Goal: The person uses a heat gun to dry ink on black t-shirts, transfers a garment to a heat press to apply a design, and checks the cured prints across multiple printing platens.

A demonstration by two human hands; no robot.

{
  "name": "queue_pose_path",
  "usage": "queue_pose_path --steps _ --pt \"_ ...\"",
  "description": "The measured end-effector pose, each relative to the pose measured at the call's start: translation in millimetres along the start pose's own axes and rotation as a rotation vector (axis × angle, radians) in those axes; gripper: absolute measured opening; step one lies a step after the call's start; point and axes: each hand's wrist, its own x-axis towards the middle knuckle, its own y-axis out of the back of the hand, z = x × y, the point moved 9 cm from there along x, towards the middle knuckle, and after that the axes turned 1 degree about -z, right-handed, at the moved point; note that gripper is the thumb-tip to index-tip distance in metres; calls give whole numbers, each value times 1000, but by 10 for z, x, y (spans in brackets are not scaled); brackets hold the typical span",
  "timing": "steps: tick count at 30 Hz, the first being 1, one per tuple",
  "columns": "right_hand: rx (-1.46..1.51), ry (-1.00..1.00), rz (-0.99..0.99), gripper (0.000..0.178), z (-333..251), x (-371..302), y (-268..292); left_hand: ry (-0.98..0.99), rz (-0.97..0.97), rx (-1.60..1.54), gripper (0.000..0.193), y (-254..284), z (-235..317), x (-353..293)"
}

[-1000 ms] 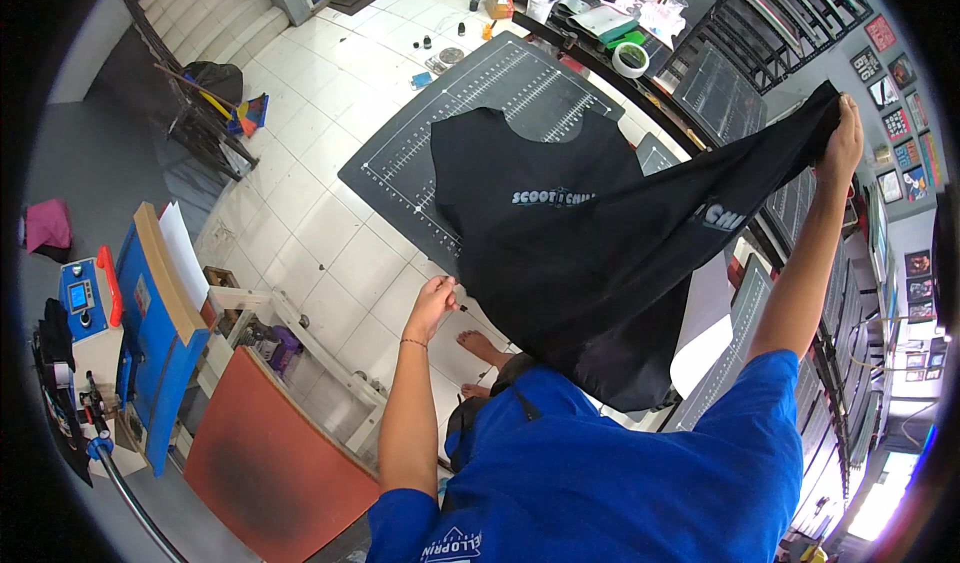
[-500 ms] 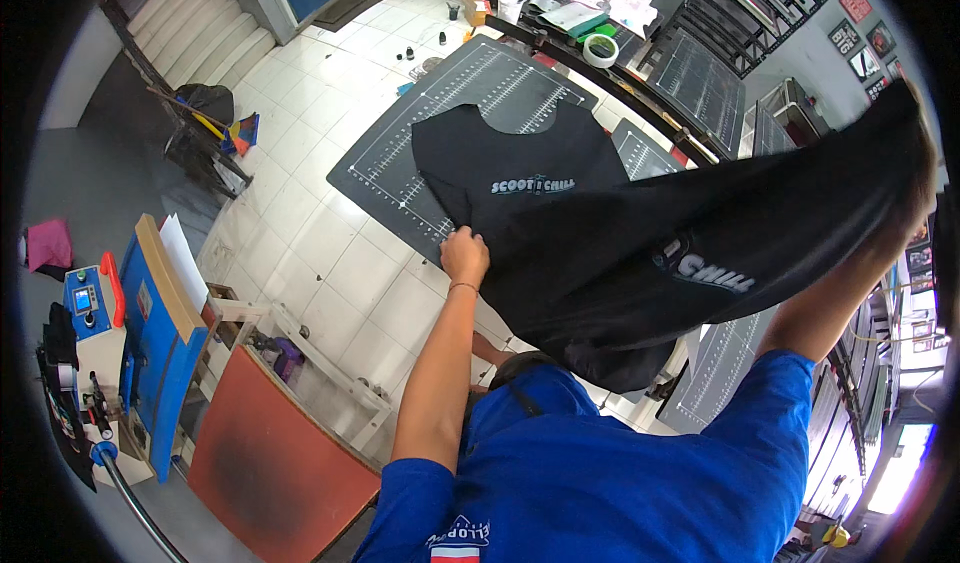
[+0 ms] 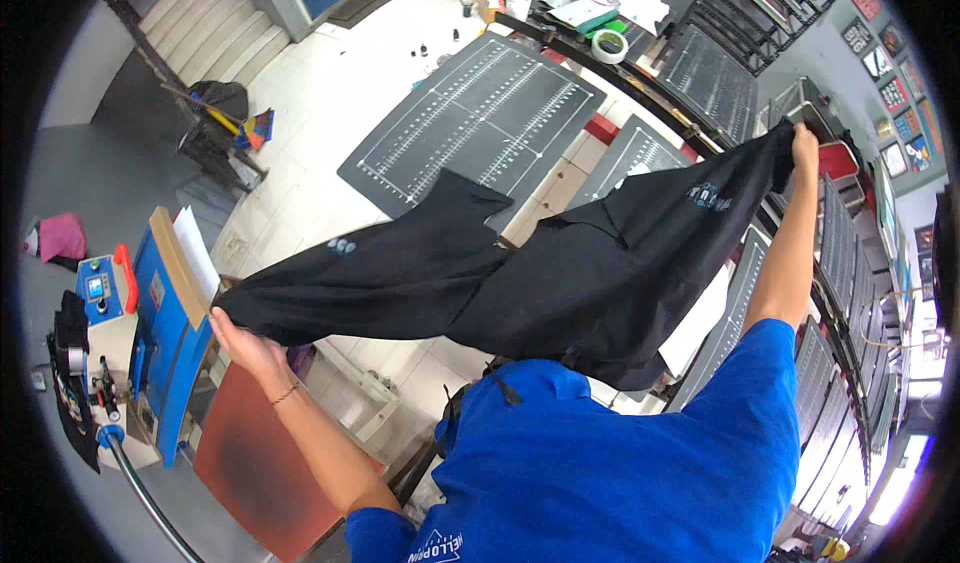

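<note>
Black T-shirt fabric stretches between my two hands, with a small pale print near each end. Whether it is one shirt or two, I cannot tell. My left hand grips the low left end, near the blue press panel. Farther out and higher, my right hand is closed on the other end. The middle sags toward my body in folds. Just beyond the cloth is a dark grey printing board with white ruler marks, its near edge partly covered by the fabric.
A red-brown pad and a blue panel stand at the left, near a control box. More marked boards line the right side. A tape roll lies on the cluttered far bench. White tiles cover the floor.
The fabric has come off the marked board and is now spread sideways. My left hand has moved left and nearer; my right hand has swung inward from the right rim.
</note>
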Motion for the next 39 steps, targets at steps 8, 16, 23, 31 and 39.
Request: queue_pose_path --steps 8,16,23,31,39 --pt "626 188 -1198 34 -2931 -3960 -2671 -30 -142 148 31 -653 959 -601" --pt "162 117 -1351 47 -2821 -6253 -3940 6 -51 145 31 -470 1524 -802" --pt "1280 -312 -1533 25 -3745 -5638 -2926 -99 148 6 35 395 2146 -1353" --pt "928 180 -1562 69 -4456 -5686 -2599 124 62 321 69 1542 1695 -2917" --pt "1392 462 -1692 59 -6094 -6136 -1375 -358 717 162 44 1946 3027 -4384"
